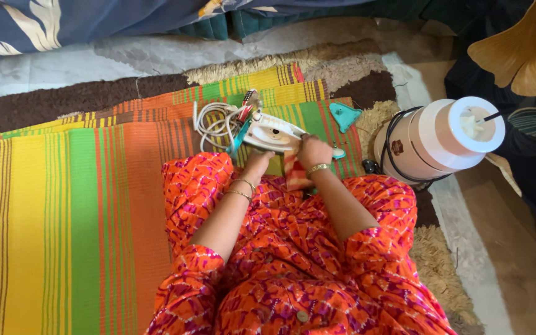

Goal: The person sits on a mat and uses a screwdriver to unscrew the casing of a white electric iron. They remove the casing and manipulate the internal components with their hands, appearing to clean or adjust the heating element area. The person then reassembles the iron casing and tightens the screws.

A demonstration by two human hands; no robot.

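Striped woven mat (82, 205) bears a smooth white iron (272, 134), both hands touching.

Glossy white plastic iron (274, 132), matt woven striped mat (82, 205), shaggy rug (355, 68)

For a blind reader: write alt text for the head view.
A seated person in orange patterned clothes holds a white clothes iron with the left hand and a cloth with the right hand, over a striped mat; a white appliance lies alongside.
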